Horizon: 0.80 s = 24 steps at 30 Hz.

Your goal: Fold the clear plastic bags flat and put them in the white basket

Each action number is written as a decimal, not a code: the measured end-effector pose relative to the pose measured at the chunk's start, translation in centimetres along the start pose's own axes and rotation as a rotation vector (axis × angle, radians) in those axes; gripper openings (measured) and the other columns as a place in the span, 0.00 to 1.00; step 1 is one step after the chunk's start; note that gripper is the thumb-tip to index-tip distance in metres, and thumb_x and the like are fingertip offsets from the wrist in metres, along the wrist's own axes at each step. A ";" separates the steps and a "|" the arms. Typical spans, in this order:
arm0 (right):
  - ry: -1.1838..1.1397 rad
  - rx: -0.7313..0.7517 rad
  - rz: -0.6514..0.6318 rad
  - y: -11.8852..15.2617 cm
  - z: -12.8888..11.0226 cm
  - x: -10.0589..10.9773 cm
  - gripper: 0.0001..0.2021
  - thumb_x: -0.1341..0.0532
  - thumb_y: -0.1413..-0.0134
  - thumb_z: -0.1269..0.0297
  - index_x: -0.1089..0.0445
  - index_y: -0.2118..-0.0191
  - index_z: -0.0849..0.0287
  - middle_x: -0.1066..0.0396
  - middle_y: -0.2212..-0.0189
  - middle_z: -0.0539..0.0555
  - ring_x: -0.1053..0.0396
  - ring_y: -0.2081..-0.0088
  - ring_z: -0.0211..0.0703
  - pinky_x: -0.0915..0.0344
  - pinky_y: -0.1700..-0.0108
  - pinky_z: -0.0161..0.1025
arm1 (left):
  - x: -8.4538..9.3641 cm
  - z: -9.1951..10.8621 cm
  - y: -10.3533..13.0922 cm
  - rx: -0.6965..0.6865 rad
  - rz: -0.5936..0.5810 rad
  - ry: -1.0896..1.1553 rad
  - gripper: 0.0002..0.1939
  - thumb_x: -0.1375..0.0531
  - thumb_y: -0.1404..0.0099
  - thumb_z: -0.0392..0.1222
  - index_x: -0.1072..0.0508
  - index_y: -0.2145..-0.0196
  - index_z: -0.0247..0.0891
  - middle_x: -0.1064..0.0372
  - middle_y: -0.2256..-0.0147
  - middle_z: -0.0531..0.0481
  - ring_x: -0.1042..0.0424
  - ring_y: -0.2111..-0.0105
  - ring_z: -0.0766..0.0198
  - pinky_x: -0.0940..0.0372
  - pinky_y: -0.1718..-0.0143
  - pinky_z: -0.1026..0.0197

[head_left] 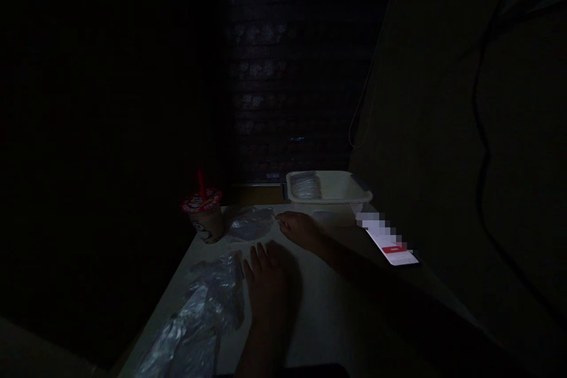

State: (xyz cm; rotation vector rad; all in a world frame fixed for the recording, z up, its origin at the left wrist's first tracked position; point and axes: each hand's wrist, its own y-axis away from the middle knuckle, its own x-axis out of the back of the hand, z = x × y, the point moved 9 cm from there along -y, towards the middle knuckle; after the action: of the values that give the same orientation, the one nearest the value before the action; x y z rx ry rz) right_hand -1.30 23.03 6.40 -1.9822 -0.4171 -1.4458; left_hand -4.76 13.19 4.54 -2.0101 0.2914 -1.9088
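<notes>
The scene is very dark. My right hand (300, 230) is closed, with thumb and fingertips pinched at the right edge of a clear plastic bag (250, 224) lying near the far end of the white table (321, 307). Nearer to me, my left hand (266, 277) is over the tabletop with its fingers stretched out and nothing in them. Beside its fingertips, on the left, is a pile of crumpled clear plastic bags (199, 307) that runs along the table's left side.
A lidded drink cup (208, 224) with a red straw stands at the far left edge. At the back sits a white plastic basin (339, 186) with folded clear plastic (305, 185) inside. A lit phone (396, 251) lies at the right. A dark cable (482, 171) hangs on the right.
</notes>
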 end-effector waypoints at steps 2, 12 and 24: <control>0.003 -0.015 -0.065 -0.5 -0.1 -2.2 0.14 0.53 0.50 0.67 0.35 0.59 0.58 0.33 0.61 0.54 0.35 0.61 0.37 0.42 0.60 0.32 | 1.1 -1.0 -0.1 -0.037 -0.031 -0.013 0.19 0.54 0.44 0.33 0.36 0.56 0.27 0.42 0.53 0.32 0.45 0.51 0.47 0.51 0.55 0.43; 0.034 -0.049 -0.114 -3.1 -0.2 -6.3 0.11 0.52 0.52 0.68 0.33 0.68 0.61 0.33 0.66 0.57 0.35 0.64 0.42 0.42 0.63 0.36 | -0.6 -9.9 0.3 0.099 -0.177 0.024 0.17 0.54 0.42 0.36 0.35 0.57 0.31 0.39 0.55 0.38 0.39 0.56 0.53 0.43 0.58 0.53; -0.336 0.122 -0.012 2.7 -0.9 3.1 0.07 0.49 0.54 0.72 0.35 0.72 0.62 0.33 0.73 0.52 0.37 0.70 0.35 0.43 0.68 0.32 | 2.5 -6.4 -2.2 -0.173 0.080 0.360 0.25 0.47 0.50 0.34 0.42 0.52 0.31 0.44 0.51 0.39 0.48 0.50 0.52 0.48 0.54 0.50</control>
State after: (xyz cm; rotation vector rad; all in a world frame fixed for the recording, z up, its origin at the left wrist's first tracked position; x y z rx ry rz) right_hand 0.74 20.10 8.66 -2.1272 -0.6470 -1.0653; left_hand -11.10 13.56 7.87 -1.7119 0.6376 -2.2534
